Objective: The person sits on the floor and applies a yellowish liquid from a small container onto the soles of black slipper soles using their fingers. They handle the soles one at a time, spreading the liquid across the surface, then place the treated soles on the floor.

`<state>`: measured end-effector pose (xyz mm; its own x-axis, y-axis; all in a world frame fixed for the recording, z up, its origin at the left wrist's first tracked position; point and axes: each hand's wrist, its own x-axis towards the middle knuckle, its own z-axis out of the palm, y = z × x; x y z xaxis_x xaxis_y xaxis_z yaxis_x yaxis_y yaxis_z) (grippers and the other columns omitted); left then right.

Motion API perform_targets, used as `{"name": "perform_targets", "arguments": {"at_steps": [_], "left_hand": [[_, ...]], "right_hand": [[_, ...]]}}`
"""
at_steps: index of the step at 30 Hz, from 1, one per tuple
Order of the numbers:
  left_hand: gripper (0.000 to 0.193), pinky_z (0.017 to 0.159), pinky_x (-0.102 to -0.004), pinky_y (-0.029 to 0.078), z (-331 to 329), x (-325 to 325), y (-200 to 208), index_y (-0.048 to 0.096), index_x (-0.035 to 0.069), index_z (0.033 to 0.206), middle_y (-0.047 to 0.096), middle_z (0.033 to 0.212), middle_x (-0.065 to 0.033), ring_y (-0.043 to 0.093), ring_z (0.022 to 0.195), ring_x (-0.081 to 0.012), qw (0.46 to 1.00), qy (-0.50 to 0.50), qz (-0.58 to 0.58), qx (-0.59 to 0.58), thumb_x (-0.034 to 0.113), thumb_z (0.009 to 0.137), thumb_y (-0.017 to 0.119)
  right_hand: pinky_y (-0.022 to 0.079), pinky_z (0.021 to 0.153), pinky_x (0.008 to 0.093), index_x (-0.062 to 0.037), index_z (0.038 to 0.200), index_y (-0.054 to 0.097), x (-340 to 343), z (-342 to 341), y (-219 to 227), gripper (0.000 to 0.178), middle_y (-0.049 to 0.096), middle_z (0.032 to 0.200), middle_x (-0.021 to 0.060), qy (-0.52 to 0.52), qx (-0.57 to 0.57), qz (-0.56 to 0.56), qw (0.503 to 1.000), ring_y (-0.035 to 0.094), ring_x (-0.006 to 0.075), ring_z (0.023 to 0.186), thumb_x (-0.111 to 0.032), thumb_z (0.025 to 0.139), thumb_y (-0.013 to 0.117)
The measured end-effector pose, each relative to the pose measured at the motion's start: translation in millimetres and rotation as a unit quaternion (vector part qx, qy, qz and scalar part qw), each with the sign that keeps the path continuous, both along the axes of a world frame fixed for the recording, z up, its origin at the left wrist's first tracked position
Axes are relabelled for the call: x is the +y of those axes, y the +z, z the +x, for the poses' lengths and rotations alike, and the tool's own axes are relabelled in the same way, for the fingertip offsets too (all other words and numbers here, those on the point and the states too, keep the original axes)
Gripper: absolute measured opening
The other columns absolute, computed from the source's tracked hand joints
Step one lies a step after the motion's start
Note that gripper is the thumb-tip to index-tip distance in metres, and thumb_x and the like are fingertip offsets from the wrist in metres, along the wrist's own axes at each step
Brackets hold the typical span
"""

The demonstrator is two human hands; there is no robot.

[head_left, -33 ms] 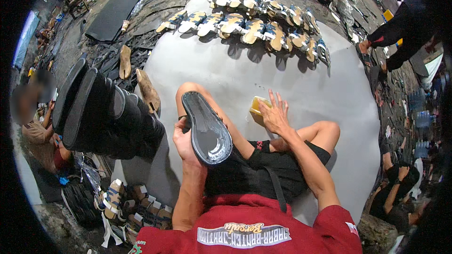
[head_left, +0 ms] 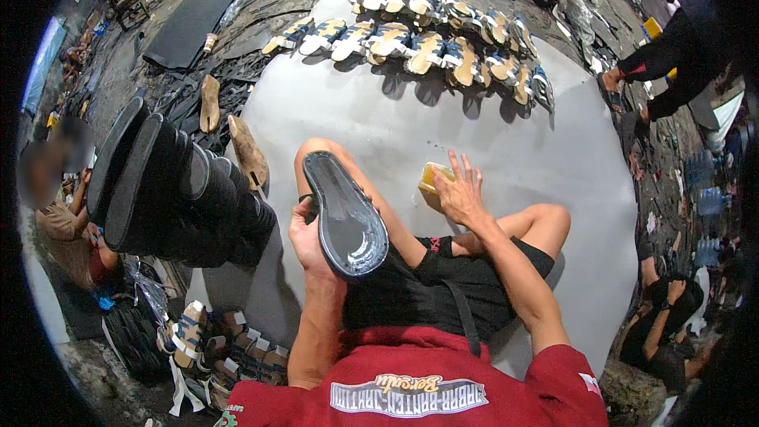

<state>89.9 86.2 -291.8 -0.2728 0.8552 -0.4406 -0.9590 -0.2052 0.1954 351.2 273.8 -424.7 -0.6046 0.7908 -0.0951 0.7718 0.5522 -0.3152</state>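
The left grip (head_left: 308, 241) is closed around the side of a black sole (head_left: 344, 202), thumb along its edge; the sole is held above the person's lap, its heel end glossy and toward the body. The right grip (head_left: 462, 198) has its fingers spread, some touching a yellowish block (head_left: 433, 186) on the grey sheet (head_left: 553, 150); whether it clasps the block, I cannot tell. Lettering stands upside down on a patch (head_left: 407, 395) across the dark red shirt (head_left: 514, 379), and small red letters mark the hem of the black shorts (head_left: 379, 300). The sheet's curved right edge lies well apart from the right grip, and grey surface runs from that grip to the rows of sandals (head_left: 389, 41) along the far side. Leftward, stacked black soles (head_left: 138, 190) and a wooden last (head_left: 249, 146) border the sheet.
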Motion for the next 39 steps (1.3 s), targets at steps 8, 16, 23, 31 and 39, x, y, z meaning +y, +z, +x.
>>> {"name": "perform_targets", "arguments": {"at_steps": [8, 16, 23, 31, 39], "left_hand": [[0.071, 0.100, -0.0545, 0.060, 1.3, 8.5, 39.4, 0.059, -0.009, 0.142, 0.074, 0.122, -0.0293, 0.075, 0.104, -0.0425, 0.993, 0.030, 0.115, -0.026, 0.053, 0.112, 0.040], [0.068, 0.098, -0.0532, 0.063, 32.5, 28.1, 39.2, 0.058, -0.004, 0.148, 0.070, 0.133, -0.0280, 0.075, 0.109, -0.0418, 0.995, -0.023, 0.092, -0.027, 0.051, 0.111, 0.044], [0.061, 0.105, -0.0538, 0.059, 48.9, 33.0, 46.9, 0.058, -0.004, 0.149, 0.068, 0.139, -0.0284, 0.072, 0.119, -0.0410, 0.977, -0.093, 0.163, -0.102, 0.043, 0.115, 0.036], [0.054, 0.103, -0.0502, 0.060, 43.1, 25.1, 44.5, 0.067, -0.002, 0.137, 0.076, 0.127, -0.0227, 0.076, 0.112, -0.0348, 0.977, -0.083, 0.168, -0.105, 0.040, 0.113, 0.042], [0.053, 0.099, -0.0436, 0.064, 49.4, 24.1, 57.6, 0.064, -0.001, 0.142, 0.075, 0.131, -0.0201, 0.077, 0.112, -0.0290, 0.978, -0.100, 0.159, -0.092, 0.038, 0.114, 0.043]], "right_hand": [[0.011, 0.128, 0.0656, -0.0104, 0.154, 0.061, -3.4, 17.4, -11.7, 0.064, 0.023, 0.179, 0.0175, -0.195, 0.160, -0.114, 0.961, 0.018, 0.0418, 0.163, -0.053, 0.116, 0.032], [0.001, 0.132, 0.0507, 0.0023, 0.136, 0.072, -2.3, 9.6, 104.9, 0.087, 0.017, 0.182, 0.0140, -0.133, 0.563, -0.544, 0.607, 0.006, 0.0221, 0.168, -0.065, 0.112, 0.022], [0.003, 0.130, 0.0585, -0.0162, 0.153, 0.064, -56.4, -48.1, 216.2, 0.075, 0.009, 0.183, 0.0152, 0.213, 0.344, -0.067, 0.912, 0.007, 0.0380, 0.166, -0.065, 0.113, 0.024], [0.004, 0.125, 0.0660, -0.0376, 0.157, 0.061, -89.9, -40.1, 227.1, 0.063, 0.015, 0.182, 0.0165, 0.186, 0.137, 0.082, 0.970, 0.010, 0.0451, 0.163, -0.062, 0.113, 0.022], [0.001, 0.127, 0.0680, -0.0412, 0.166, 0.045, -62.4, -49.9, 221.1, 0.062, 0.015, 0.183, 0.0117, 0.155, 0.096, 0.098, 0.978, 0.011, 0.0444, 0.165, -0.063, 0.114, 0.020]]}}
